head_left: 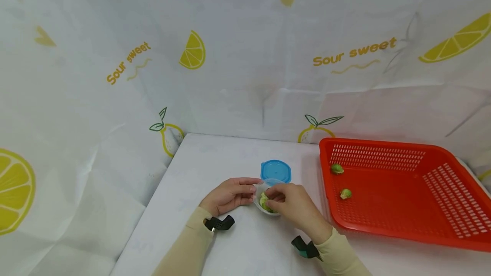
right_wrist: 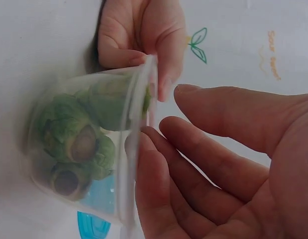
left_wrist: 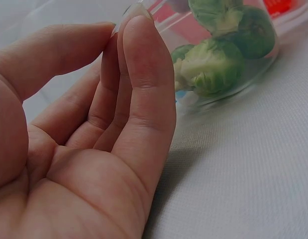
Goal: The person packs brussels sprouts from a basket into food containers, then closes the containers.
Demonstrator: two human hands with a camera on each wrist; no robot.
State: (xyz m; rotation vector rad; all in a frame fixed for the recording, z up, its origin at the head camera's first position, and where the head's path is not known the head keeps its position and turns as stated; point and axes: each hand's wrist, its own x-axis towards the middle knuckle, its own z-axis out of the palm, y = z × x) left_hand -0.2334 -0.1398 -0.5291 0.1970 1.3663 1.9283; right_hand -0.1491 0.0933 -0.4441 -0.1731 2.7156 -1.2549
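Note:
A small clear plastic container (head_left: 262, 208) stands on the white table, with several green Brussels sprouts (right_wrist: 69, 127) inside. My left hand (head_left: 235, 195) pinches its rim from the left, thumb and fingertips meeting there in the left wrist view. From the right, my right hand (head_left: 293, 205) reaches over the opening, its fingers loosely bent at the rim. The right wrist view shows a gap between that thumb and the index finger, with nothing seen between them. Some of the right fingertips are hidden by the container's edge. Just behind the container lies a blue lid (head_left: 276, 171).
On the right stands a red plastic basket (head_left: 383, 199) with perforated walls, and two Brussels sprouts (head_left: 345, 194) lie at its left side. A lemon-printed white sheet (head_left: 238, 110) hangs behind the table and along its left.

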